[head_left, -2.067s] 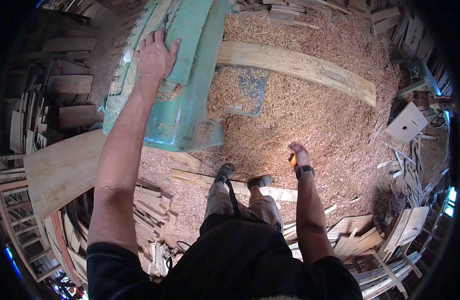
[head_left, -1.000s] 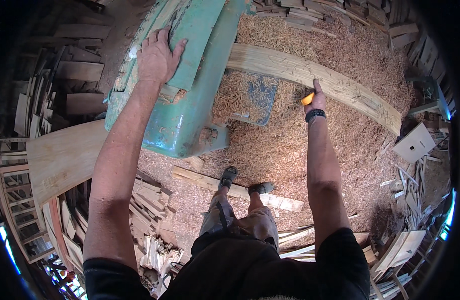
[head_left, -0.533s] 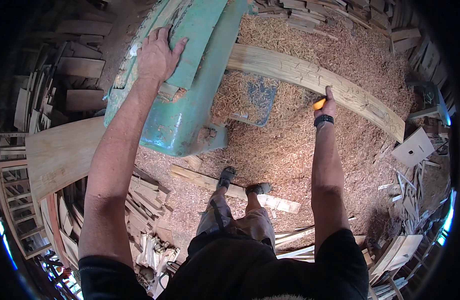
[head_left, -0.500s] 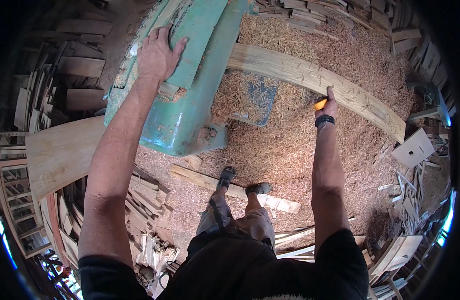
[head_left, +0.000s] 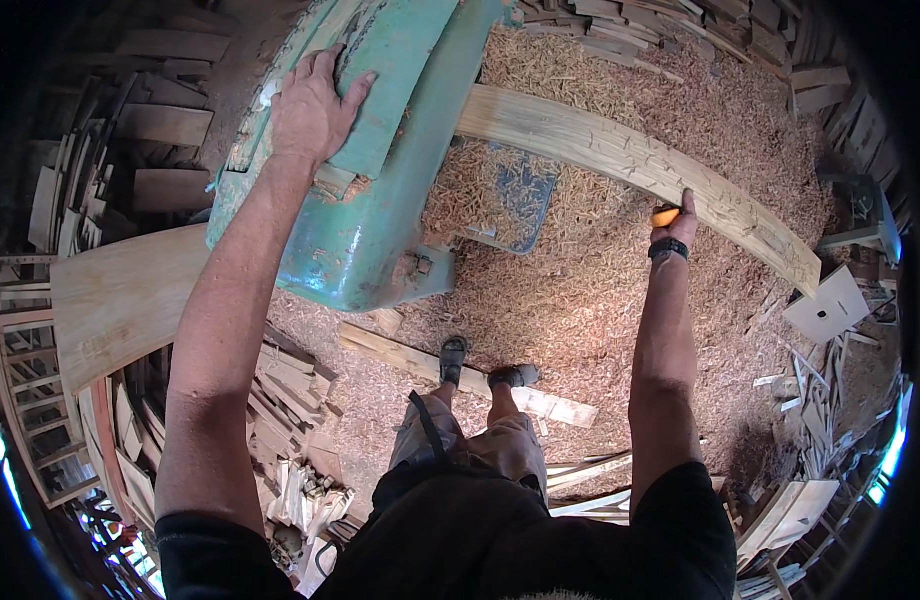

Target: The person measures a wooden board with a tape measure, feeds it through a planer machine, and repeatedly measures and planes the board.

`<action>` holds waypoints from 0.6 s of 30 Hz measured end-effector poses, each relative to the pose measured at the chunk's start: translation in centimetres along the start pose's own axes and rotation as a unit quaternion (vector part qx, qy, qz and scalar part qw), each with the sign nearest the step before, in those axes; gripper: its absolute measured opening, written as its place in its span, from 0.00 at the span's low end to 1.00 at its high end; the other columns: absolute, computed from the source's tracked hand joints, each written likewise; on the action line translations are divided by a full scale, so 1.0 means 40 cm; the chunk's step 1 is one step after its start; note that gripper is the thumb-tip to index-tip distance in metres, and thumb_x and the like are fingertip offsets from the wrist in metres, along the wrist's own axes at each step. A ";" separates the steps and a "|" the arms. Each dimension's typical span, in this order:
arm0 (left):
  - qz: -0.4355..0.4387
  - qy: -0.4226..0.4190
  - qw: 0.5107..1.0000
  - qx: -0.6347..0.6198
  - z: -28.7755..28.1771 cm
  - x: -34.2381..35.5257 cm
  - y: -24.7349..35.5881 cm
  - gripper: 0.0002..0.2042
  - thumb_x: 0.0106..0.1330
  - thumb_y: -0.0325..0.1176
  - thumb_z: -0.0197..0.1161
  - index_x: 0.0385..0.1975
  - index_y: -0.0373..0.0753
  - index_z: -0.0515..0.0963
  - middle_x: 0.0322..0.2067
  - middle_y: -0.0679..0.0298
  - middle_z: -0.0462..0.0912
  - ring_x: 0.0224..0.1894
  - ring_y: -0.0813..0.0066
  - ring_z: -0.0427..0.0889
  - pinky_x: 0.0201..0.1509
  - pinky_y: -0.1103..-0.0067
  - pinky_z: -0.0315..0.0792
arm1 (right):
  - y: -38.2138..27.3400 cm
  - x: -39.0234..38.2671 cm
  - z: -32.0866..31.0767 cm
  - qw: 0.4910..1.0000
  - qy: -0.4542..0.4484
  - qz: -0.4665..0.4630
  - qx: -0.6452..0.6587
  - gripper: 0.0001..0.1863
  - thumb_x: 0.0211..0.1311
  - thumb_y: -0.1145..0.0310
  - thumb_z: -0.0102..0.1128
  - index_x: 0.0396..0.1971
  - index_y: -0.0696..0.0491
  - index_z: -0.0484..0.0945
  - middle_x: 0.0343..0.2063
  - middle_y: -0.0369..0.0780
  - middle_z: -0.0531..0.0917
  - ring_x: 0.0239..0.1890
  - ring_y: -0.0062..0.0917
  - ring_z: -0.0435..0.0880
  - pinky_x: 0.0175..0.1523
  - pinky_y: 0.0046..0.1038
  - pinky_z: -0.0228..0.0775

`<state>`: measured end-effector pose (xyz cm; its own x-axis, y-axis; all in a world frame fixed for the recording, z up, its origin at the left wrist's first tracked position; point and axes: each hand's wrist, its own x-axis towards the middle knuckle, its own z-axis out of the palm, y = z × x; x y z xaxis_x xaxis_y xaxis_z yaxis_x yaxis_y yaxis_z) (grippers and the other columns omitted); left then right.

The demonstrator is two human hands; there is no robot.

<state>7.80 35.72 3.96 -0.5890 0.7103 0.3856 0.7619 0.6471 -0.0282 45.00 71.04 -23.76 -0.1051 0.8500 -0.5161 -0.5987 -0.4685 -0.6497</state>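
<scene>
- Two hands: left hand (head_left: 308,112), right hand (head_left: 680,228)
- One orange object (head_left: 665,217)
- One green machine (head_left: 330,250)
- One long plank (head_left: 620,147)
- One shorter plank (head_left: 566,407)
- Two dark shoes (head_left: 454,350)
- One wristband (head_left: 668,247)
- One ladder-like frame (head_left: 0,345)
- Stacked boards (head_left: 290,395): too many to count

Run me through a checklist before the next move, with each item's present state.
1. Left hand resting on the green metal machine: ok.
2. Small orange object held in the right hand: ok, though the grip is partly hidden.
3. Footing uncluttered: not ok; loose tan wood shavings surround the dark sandals, and a pale wooden plank lies right by them.
4. Long pale wooden board clean on top: not ok; shavings lie on it.
5. Board's machine-side end supported: cannot tell; the machine hides it.
6. Machine stopped: cannot tell; no moving part or indicator can be made out.
</scene>
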 end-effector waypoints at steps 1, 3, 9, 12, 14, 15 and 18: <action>-0.001 0.000 1.000 0.003 0.000 -0.001 -0.003 0.33 0.67 0.59 0.53 0.62 0.40 0.68 0.57 0.49 0.73 0.58 0.50 0.72 0.63 0.63 0.67 | -0.002 -0.001 -0.008 1.000 -0.008 0.002 -0.004 0.13 0.57 0.58 0.70 0.36 0.48 0.79 0.26 0.34 0.82 0.23 0.26 0.79 0.25 0.30 0.72; -0.008 -0.007 1.000 0.009 -0.002 -0.004 -0.009 0.33 0.67 0.60 0.52 0.62 0.41 0.67 0.57 0.52 0.73 0.59 0.52 0.71 0.62 0.61 0.67 | -0.007 0.002 -0.016 1.000 -0.024 0.005 -0.011 0.14 0.58 0.57 0.69 0.38 0.48 0.79 0.28 0.34 0.83 0.26 0.27 0.80 0.28 0.30 0.73; -0.014 -0.013 1.000 0.007 0.002 0.000 -0.002 0.33 0.66 0.61 0.52 0.63 0.41 0.67 0.58 0.55 0.72 0.60 0.54 0.71 0.62 0.61 0.66 | -0.055 0.056 -0.053 1.000 -0.017 -0.010 -0.013 0.14 0.58 0.57 0.68 0.37 0.49 0.79 0.28 0.34 0.83 0.25 0.27 0.80 0.28 0.31 0.73; -0.010 -0.003 1.000 0.005 0.001 -0.001 -0.006 0.32 0.66 0.59 0.54 0.62 0.41 0.68 0.56 0.52 0.74 0.59 0.52 0.72 0.62 0.62 0.66 | -0.054 0.060 -0.046 0.999 -0.027 -0.025 -0.001 0.15 0.58 0.56 0.69 0.39 0.49 0.79 0.30 0.35 0.84 0.28 0.27 0.81 0.29 0.30 0.73; -0.006 0.008 1.000 0.000 -0.001 -0.003 -0.005 0.32 0.66 0.58 0.55 0.61 0.40 0.69 0.55 0.48 0.75 0.58 0.50 0.73 0.62 0.62 0.67 | -0.055 0.061 -0.036 0.998 0.005 -0.069 0.009 0.14 0.59 0.55 0.68 0.34 0.48 0.78 0.26 0.33 0.82 0.22 0.24 0.79 0.25 0.27 0.70; -0.007 0.007 1.000 -0.001 -0.001 -0.003 -0.005 0.31 0.66 0.58 0.55 0.61 0.40 0.69 0.55 0.48 0.75 0.58 0.50 0.73 0.62 0.62 0.67 | -0.056 0.061 -0.033 0.998 0.004 -0.068 0.008 0.14 0.59 0.55 0.68 0.34 0.48 0.78 0.26 0.33 0.82 0.22 0.24 0.79 0.25 0.27 0.70; -0.005 0.006 1.000 -0.008 0.008 0.005 0.001 0.32 0.66 0.59 0.54 0.61 0.40 0.69 0.56 0.51 0.74 0.58 0.52 0.72 0.62 0.62 0.67 | -0.108 0.099 -0.063 0.995 0.035 -0.095 -0.005 0.14 0.60 0.55 0.66 0.36 0.49 0.78 0.26 0.34 0.82 0.22 0.25 0.79 0.23 0.29 0.70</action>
<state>7.61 35.99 3.73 -0.5938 0.7001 0.3965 0.7600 0.6499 -0.0094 49.18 75.83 -24.41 0.0647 0.9053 -0.4198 -0.5951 -0.3027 -0.7444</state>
